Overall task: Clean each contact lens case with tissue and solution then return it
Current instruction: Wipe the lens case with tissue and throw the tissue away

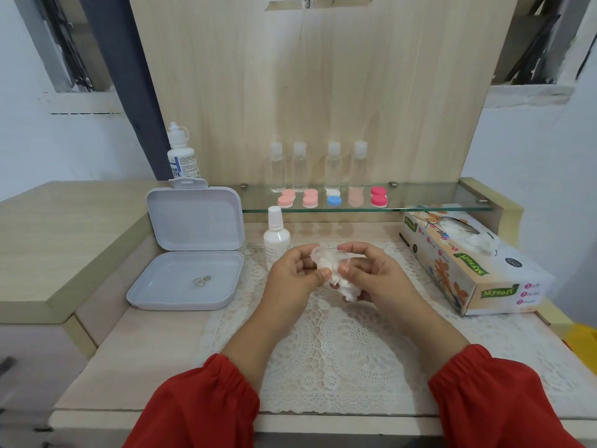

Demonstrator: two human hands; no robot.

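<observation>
Over the lace mat, my left hand (295, 271) and my right hand (365, 270) hold a clear contact lens case (326, 256) between them. My left fingers grip its left end. My right hand pinches a crumpled white tissue (347, 287) against the case. A small white solution bottle (276, 237) stands just behind my left hand. Several closed lens cases sit in a row on the glass shelf (420, 197): light pink (286, 198), pink (310, 198), blue and white (333, 197), pale peach (356, 197), hot pink (378, 196).
An open white plastic box (193, 250) with small rings in its tray lies at the left. A larger solution bottle (181, 153) stands behind it. Several clear bottles (318, 166) line the shelf's back. A tissue box (468, 260) lies at the right.
</observation>
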